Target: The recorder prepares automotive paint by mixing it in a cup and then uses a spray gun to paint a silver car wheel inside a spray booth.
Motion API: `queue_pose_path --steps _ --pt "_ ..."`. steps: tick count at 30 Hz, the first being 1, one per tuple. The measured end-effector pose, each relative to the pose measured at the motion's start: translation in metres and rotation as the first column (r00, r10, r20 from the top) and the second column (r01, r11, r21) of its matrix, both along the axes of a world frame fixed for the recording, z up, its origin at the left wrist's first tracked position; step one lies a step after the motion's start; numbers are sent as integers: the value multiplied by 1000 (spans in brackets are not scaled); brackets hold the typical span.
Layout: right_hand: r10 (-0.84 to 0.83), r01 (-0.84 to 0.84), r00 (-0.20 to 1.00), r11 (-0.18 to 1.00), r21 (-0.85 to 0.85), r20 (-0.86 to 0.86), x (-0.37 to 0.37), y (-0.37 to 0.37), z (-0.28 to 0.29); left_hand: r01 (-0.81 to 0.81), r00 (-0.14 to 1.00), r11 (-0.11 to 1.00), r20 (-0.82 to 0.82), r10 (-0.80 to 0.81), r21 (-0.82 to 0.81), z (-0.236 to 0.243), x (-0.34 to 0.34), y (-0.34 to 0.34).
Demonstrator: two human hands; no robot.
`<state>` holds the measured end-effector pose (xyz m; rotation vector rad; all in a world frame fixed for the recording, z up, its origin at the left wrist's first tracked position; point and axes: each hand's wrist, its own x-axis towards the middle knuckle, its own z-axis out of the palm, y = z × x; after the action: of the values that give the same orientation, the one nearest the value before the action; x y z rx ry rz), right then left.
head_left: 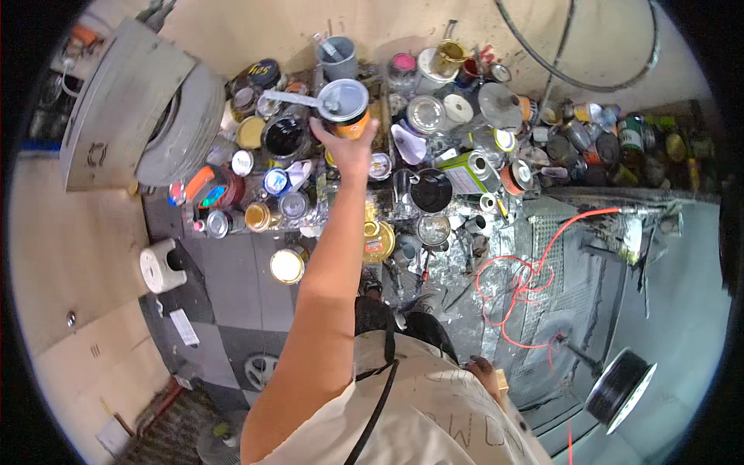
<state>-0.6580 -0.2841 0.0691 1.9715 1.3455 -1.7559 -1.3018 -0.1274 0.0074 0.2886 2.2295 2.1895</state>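
My left hand (345, 143) reaches forward over the crowded bench. Its thumb and fingers wrap the near side of an orange-and-black paint can (353, 128) with a pale grey top. A grey-white stirring stick (293, 98) lies across the can's top and juts out to the left. Just behind stands a grey cup (338, 59) with a brush-like tool in it. An open can of black paint (284, 136) is close by on the left. My right hand (484, 375) is low beside my shirt, partly hidden, near a small pale wooden piece (502, 381); its grip is unclear.
Paint-stained cans and jars crowd the bench, including an open black pot (431, 191) and a green-and-white tin (470, 172). A white stool (163, 266) stands at left. A red hose (535, 267) loops across the right-hand floor near a black reel (620, 390).
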Motion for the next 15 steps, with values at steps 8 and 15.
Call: queue_pose_path --steps 8,15 --pt "-70 60 994 990 125 80 -5 -62 26 -71 989 997 -133 65 -38 -39 -41 38" --pt "-102 97 967 995 31 232 -18 -89 48 114 989 993 -104 -110 35 -38 -53 36"
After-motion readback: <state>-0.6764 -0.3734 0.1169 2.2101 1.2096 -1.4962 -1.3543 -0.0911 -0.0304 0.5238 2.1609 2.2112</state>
